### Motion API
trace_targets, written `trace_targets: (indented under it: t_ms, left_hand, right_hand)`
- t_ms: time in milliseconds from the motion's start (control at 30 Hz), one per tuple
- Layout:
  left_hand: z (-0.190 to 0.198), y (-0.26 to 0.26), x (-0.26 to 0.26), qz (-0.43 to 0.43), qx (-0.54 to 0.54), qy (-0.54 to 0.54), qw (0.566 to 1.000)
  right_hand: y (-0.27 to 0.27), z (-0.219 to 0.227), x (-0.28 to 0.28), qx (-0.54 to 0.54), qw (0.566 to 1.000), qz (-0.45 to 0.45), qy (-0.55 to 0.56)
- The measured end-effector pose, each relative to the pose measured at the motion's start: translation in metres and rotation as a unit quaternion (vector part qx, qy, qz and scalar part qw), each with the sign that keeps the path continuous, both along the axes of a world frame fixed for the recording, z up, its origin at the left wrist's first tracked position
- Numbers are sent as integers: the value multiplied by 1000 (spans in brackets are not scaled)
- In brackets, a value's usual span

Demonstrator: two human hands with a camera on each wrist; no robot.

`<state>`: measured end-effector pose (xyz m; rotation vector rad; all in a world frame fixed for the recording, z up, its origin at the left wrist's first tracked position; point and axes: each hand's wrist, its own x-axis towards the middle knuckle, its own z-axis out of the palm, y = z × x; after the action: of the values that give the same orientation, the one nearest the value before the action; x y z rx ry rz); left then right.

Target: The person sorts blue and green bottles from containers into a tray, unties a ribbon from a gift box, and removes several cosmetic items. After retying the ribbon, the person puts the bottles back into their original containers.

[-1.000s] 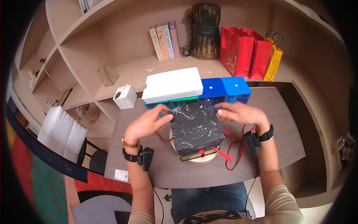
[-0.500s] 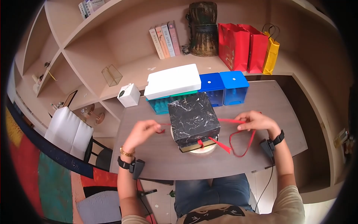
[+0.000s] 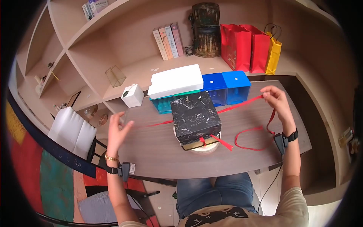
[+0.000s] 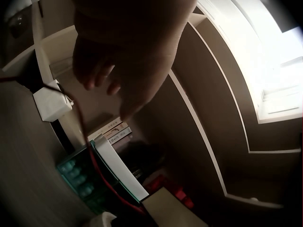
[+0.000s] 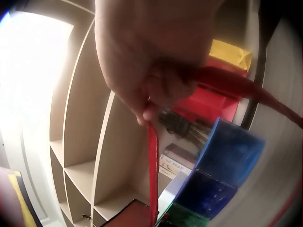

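Observation:
A black marbled box (image 3: 196, 113) stands on a round pale stand (image 3: 206, 150) at the middle of the table. From its right side a red ribbon (image 3: 242, 104) runs taut up to my right hand (image 3: 278, 102), which pinches it between thumb and fingertips; the slack end hangs below and loops on the table. In the right wrist view that ribbon (image 5: 153, 165) stretches down from the fingertips. My left hand (image 3: 118, 130) is off to the left, thumb and fingers apart with nothing between them. A left ribbon (image 4: 85, 127) curves loose through the air, away from the fingers.
Behind the box stand blue drawer boxes (image 3: 236, 87) and teal ones (image 3: 162, 104) under a white lid-like slab (image 3: 176, 81). A white cube (image 3: 132, 95) sits at the back left. The shelf holds books (image 3: 168, 41), a drum (image 3: 206, 30) and red bags (image 3: 236, 47).
Both hands have moved outward from the box. My right hand has drawn its ribbon up and right; the left hand has let go of the left ribbon after pulling it left.

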<state>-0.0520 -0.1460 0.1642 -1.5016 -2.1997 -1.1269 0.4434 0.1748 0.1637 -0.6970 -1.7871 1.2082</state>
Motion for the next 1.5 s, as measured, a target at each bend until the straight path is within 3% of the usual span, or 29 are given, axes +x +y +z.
trace_targets:
  t_ms: [33,100,167,300,433,500,633,733,833,933,1000,1067,1100,1167,1200,1233,1333,1467,1500]
  left_hand:
    - [9,-3,18,-1,-87,-102,991]
    - [5,4,46,-121,-56,-2,991]
    - [16,14,88,-194,-93,59,975]
    - [34,46,155,-265,-116,211,934]
    - [26,72,177,-289,-127,269,910]
    - [18,79,181,-287,-144,245,915]
    - [10,81,183,-266,-140,259,918]
    - [8,82,181,-271,-122,251,921]
    - [5,82,178,-289,-91,226,926]
    - [1,78,172,-294,-13,156,943]
    - [-7,71,169,-268,72,58,959]
    - [-18,64,159,-213,84,-32,973]
    - [-26,61,157,-195,84,-118,970]
    - [-44,57,148,-181,62,-291,937]
    - [-57,55,139,-186,41,-377,907]
    - [-68,52,132,-187,20,-458,869]
    - [-97,47,119,-185,-25,-617,765]
    - [-99,46,131,-175,-58,-649,738]
    - [-101,47,129,-185,-65,-638,744]
  right_hand:
    - [4,0,2,-10,999,-29,37]
    - [11,0,1,-15,989,-78,122]
    - [24,0,7,-36,974,-116,192]
    - [43,-1,34,-72,924,-184,327]
    - [83,-22,123,-44,870,-213,442]
    - [93,-26,181,-2,834,-254,490]
    - [104,-57,317,65,744,-431,506]
    - [83,-73,354,100,657,-566,487]
    - [79,-104,366,149,682,-612,372]
    - [63,-126,314,174,819,-531,131]
    - [18,-103,222,125,914,-385,-17]
    - [-18,-99,147,119,947,-261,-143]
    - [-39,-95,110,122,952,-193,-202]
    - [-61,-81,72,275,881,-14,-384]
    - [-65,-91,58,271,875,28,-401]
    - [-65,-103,47,331,860,31,-387]
    - [-59,-92,26,229,878,15,-421]
    - [-47,-99,35,288,826,-18,-484]
    - [-43,-97,43,305,839,-42,-448]
